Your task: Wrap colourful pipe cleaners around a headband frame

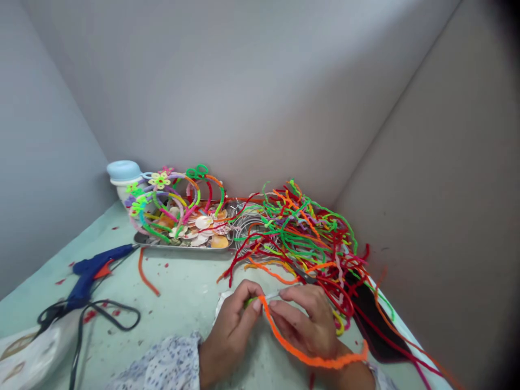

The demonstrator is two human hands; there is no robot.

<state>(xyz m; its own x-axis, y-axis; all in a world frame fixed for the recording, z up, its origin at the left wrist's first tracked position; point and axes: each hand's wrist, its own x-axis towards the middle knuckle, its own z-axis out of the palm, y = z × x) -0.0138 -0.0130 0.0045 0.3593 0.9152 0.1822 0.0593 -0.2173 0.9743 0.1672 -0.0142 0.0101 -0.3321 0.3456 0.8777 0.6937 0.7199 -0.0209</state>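
Between thumb and forefinger, my left hand (238,322) pinches one end of an orange pipe cleaner (303,356). A bit of yellow-green (248,302) shows at those fingertips. The pipe cleaner's loose length curves down and right, passing in front of my right hand (311,317). My right hand's fingers are closed at a thin pale strip (273,297), which runs across to the left fingertips; its far end is hidden. Something white and crumpled (221,303) lies behind my left hand.
A heap of coloured pipe cleaners (300,227) lies behind the hands, with scissors (304,275) and wire hoops (254,216). A metal tray (187,248) holds shells and decorated headbands (182,189). Left are a blue glue gun (91,268) and white jar (124,181); right, a dark phone-like slab (379,325).
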